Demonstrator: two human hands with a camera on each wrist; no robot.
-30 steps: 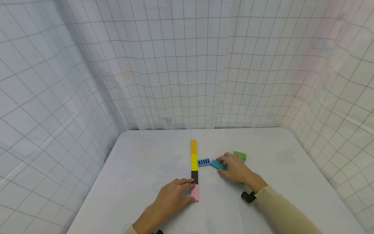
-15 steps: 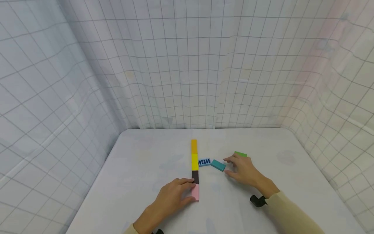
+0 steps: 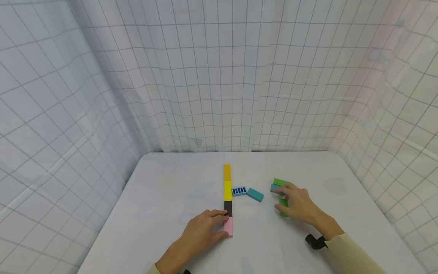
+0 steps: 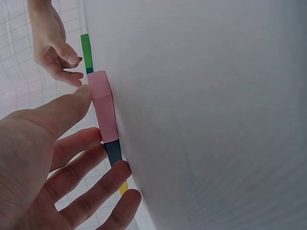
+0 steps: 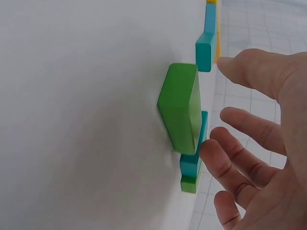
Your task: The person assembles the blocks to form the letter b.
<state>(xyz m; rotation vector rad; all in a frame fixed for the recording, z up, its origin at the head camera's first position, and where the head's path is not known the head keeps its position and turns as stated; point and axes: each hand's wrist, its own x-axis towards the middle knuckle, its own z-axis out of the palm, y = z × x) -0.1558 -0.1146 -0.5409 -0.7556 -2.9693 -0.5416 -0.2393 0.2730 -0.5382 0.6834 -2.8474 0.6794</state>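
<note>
My left hand [image 3: 202,232] rests beside a straight row of flat blocks, its thumb and fingertips touching the side of the pink block [image 3: 228,226] and the dark block [image 3: 228,208]. No finger wraps around the pink piece in the left wrist view. Above a green block [image 3: 283,203] on the right, my right hand [image 3: 299,205] holds its fingers apart, with nothing between them. The right wrist view shows that green block [image 5: 180,108] close to the fingertips. A blue-teal block [image 3: 275,188] lies partly hidden under the fingers, against another green block [image 3: 280,182].
The row continues away with a yellow block [image 3: 227,190] and an orange block [image 3: 227,172]. A light-blue slotted piece [image 3: 239,191] adjoins the yellow one, with a teal block [image 3: 255,195] angled at its right end. Gridded white curtains [image 3: 212,83] surround the white table [image 3: 164,190].
My right hand has let go of the teal block and moved right and nearer, over the green block. The teal block stays beside the slotted piece. My left hand keeps its place.
</note>
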